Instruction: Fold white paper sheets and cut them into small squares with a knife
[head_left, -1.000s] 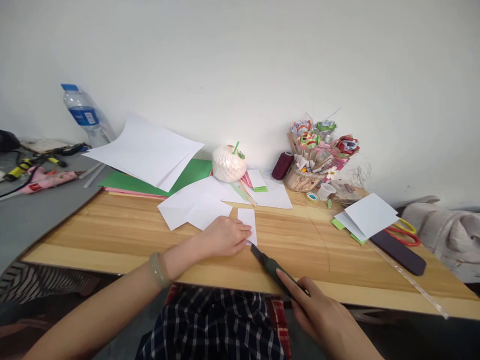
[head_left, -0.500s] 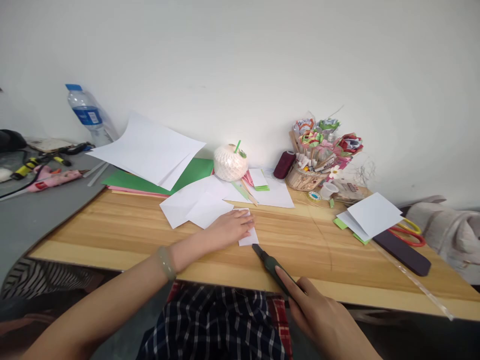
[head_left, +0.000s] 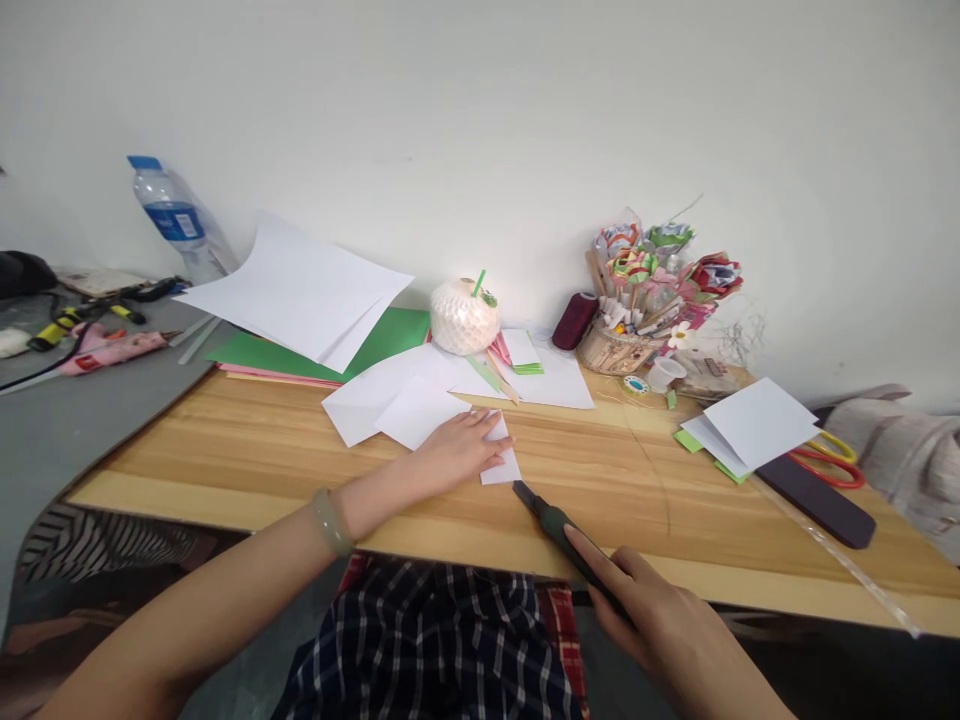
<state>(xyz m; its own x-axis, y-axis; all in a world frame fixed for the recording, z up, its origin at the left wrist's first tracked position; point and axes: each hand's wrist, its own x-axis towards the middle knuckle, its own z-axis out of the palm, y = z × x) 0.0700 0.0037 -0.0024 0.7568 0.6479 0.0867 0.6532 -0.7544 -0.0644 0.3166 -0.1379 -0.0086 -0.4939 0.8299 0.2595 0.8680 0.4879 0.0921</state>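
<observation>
Your L forearm (head_left: 217, 590) slants fwd from lower L, bare, wrist approx. straight. Your L hand (head_left: 459, 448) is palm down, fingers extended & slightly spread, pointing fwd-R. Your R forearm (head_left: 739, 672) angles in from lower R, mostly out of view. Your R hand (head_left: 652, 610) is curled in a grip, idx finger stretched fwd-L.

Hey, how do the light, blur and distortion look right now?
Head view: soft, fairly even light, pale paper slip without harsh glare; head view: left hand and cutter reasonably distinct; head view: water bottle leaning, probably wide-lens stretch, its label print unreadable, a faint shadow beside it.
</observation>
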